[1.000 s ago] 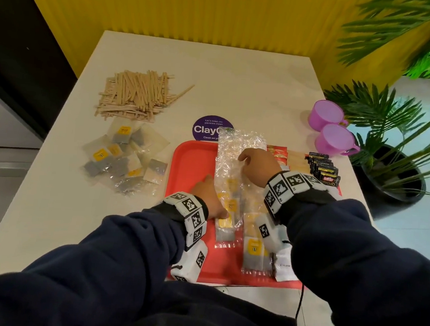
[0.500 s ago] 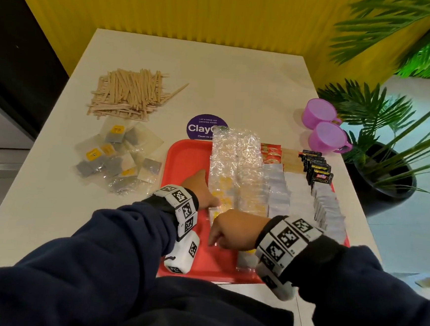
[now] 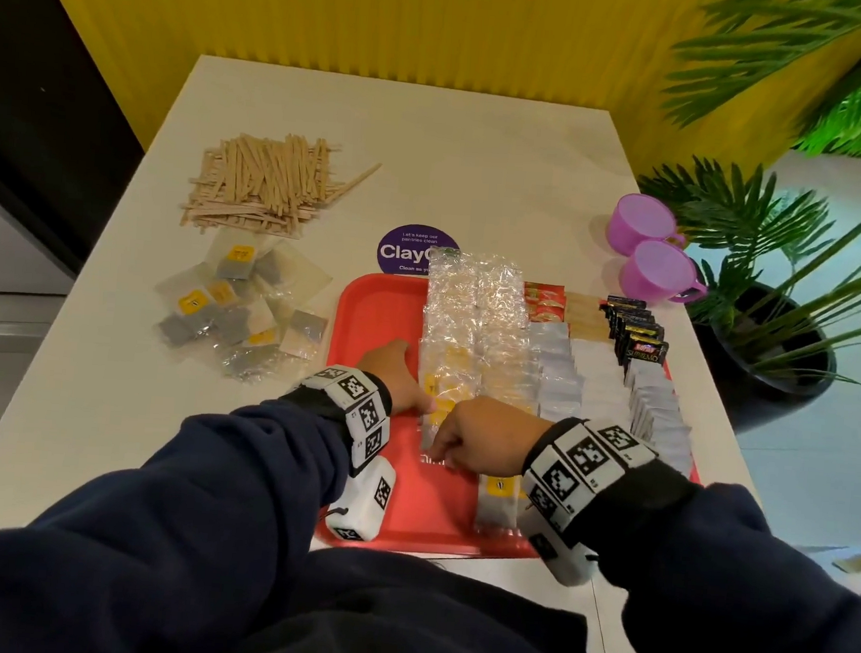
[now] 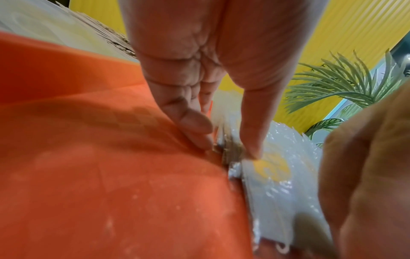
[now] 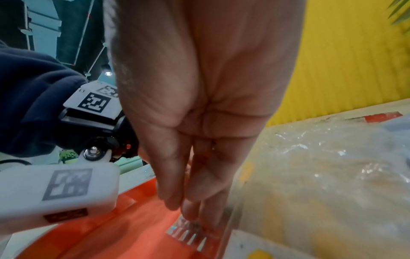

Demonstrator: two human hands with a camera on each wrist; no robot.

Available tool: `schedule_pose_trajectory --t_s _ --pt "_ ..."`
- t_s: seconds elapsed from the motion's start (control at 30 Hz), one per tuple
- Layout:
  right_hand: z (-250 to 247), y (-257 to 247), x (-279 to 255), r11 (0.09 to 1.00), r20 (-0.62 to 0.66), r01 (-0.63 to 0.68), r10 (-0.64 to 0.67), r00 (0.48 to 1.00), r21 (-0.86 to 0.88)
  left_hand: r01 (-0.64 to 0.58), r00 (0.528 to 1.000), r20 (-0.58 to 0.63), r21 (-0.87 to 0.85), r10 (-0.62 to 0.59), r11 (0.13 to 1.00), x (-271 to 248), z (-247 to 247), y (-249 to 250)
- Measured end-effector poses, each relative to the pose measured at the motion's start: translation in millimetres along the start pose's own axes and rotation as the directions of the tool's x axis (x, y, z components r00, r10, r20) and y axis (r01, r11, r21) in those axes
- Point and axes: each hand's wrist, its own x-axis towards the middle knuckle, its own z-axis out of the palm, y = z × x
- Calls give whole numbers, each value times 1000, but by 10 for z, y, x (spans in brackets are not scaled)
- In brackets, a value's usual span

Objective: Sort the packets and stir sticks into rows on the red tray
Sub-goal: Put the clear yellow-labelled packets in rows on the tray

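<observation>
The red tray (image 3: 378,306) holds rows of packets: two rows of clear tea-bag packets (image 3: 469,329), then grey-white sachets (image 3: 559,367), red ones (image 3: 544,299) and black ones (image 3: 639,337). My left hand (image 3: 396,375) lies on the tray beside the left clear row. Its straight fingers (image 4: 195,133) touch the row's side and its thumb presses on a yellow-tagged packet (image 4: 272,168). My right hand (image 3: 481,443) points its straight fingers (image 5: 193,206) down against the near end of that row. Wooden stir sticks (image 3: 259,184) lie piled at the far left of the table.
Loose tea-bag packets (image 3: 244,311) are scattered left of the tray. Two purple cups (image 3: 654,266) stand at the right table edge, with potted palms (image 3: 780,302) beyond. A purple sticker (image 3: 403,252) sits behind the tray. One yellow-tagged packet (image 3: 497,501) lies near the tray's front.
My right hand came from the far end of the clear rows back to their near end and now stays there. The left hand has hardly moved.
</observation>
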Motion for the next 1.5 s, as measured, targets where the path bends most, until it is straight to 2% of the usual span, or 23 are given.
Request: schedule_pose_trajectory --t_s 0.1,0.27,0.37,0.47,0.57,0.63,0.73,0.9,1.0,1.1,1.2,1.33,1.5 --pt "48 5 25 999 -8 -29 29 1000 -13 -15 1000 4 4 15 1000 -17 -20 24" --pt "-9 36 7 997 -67 -37 41 997 64 -51 999 -5 35 52 998 -42 -14 61" --pt "-146 141 -34 980 -168 -83 114 979 181 -53 999 11 63 52 997 -73 2 77" --pt "-267 263 -52 943 -324 -102 209 923 317 -54 998 10 64 54 996 -78 -32 80" --pt "-338 314 -30 881 -427 -49 276 861 471 -54 998 -33 53 55 997 -96 -158 83" --pt "-365 298 18 852 -452 -11 289 844 523 -43 997 -62 32 45 999 -98 -266 63" --pt "-393 184 132 841 -476 27 279 834 541 -23 994 -106 -7 22 1000 -77 -451 -28" --pt "-451 -167 490 849 -520 46 279 807 527 47 964 -256 -99 -71 994 -29 -793 -318" --pt "-504 -404 773 845 -485 41 266 833 533 112 924 -350 -131 -152 985 2 -1012 -531" --pt "-546 -630 1021 869 -409 -11 244 880 494 246 864 -428 -104 -267 964 37 -1198 -766" --pt "-580 -795 1210 845 -319 -56 261 911 532 355 826 -430 -107 -365 929 70 -1303 -980" --pt "-576 -974 1438 862 -248 -123 274 929 491 383 840 -392 -59 -374 922 102 -1351 -1111" --pt "-398 -1141 1634 971 -202 -187 216 955 152 332 898 -346 122 -274 935 128 -1271 -1125"
